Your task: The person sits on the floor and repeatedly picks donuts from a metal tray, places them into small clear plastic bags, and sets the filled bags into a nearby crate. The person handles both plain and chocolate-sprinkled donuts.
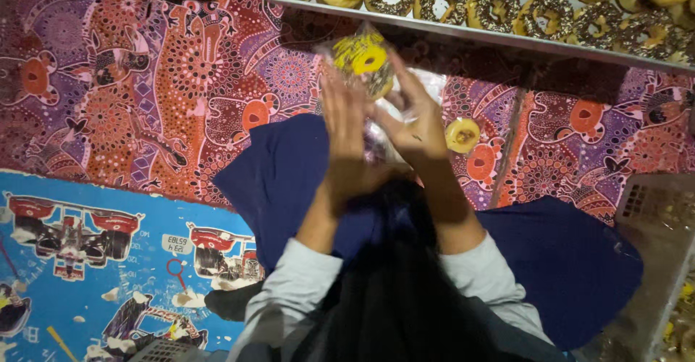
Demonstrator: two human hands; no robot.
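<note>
Grey sleeves; both hands hold bagged yellow doughnut.

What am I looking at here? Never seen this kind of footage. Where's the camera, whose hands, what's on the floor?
There is no machine: a person works with two bare hands, and the single picture comes from a camera on that person's head, looking down. The left hand and right hand are raised together around a clear plastic bag with a yellow-iced doughnut in it; motion blur hides the exact grip. Below them lies a patterned red and purple cloth, with a blue printed mat nearer the person. A small plain doughnut lies loose on the cloth. Along the top runs a metal tray of plain and chocolate-sprinkled doughnuts. The dark blue fabric seems to be the person's clothing.
</note>
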